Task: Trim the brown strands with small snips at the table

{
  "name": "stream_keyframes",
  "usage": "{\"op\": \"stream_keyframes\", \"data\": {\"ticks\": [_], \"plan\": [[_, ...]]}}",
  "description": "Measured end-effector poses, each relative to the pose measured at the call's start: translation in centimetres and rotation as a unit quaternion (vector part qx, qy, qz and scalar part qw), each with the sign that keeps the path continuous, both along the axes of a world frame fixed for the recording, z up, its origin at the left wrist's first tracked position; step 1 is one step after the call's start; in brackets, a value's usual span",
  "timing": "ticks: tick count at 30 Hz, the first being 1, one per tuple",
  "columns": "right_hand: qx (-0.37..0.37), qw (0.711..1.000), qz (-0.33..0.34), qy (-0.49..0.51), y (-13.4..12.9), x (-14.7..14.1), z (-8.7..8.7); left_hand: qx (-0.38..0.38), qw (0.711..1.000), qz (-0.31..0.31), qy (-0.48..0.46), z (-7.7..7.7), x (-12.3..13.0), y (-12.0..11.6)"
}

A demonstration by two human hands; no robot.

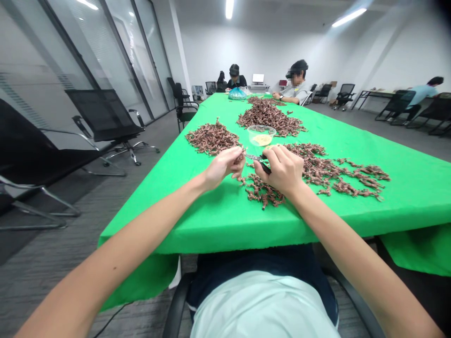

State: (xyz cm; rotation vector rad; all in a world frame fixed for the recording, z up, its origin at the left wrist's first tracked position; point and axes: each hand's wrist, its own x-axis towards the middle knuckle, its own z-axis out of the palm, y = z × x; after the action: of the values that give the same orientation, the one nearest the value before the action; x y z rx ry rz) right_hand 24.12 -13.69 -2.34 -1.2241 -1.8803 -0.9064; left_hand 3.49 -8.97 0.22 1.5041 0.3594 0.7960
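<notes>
My right hand [282, 169] is closed around the dark handles of small pliers or cutters [262, 166]. Their metal jaws point left, up to the fingertips of my left hand [225, 168]. Those fingers are pinched on a small brown figure-like piece, mostly hidden by the hand. Just below and between the hands lies a small heap of similar brown pieces [262, 192]. Beyond them stands a transparent round tub [251, 136] with pale yellowish bits inside.
Larger piles of brown pieces lie at left [213, 137], farther back [269, 117] and at right [317, 166] on the green tablecloth [355, 141]. A bluish plastic bag [237, 94] sits at the far end, near two seated people. Office chairs [105, 115] stand left of the table.
</notes>
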Motion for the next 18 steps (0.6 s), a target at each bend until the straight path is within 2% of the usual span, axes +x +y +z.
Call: {"op": "stream_keyframes", "data": {"ticks": [18], "plan": [[0.015,1.0,-0.003,-0.006,0.02,-0.03,-0.05,-0.003,1.0,-0.006,-0.006,-0.05,0.19,0.02]]}}
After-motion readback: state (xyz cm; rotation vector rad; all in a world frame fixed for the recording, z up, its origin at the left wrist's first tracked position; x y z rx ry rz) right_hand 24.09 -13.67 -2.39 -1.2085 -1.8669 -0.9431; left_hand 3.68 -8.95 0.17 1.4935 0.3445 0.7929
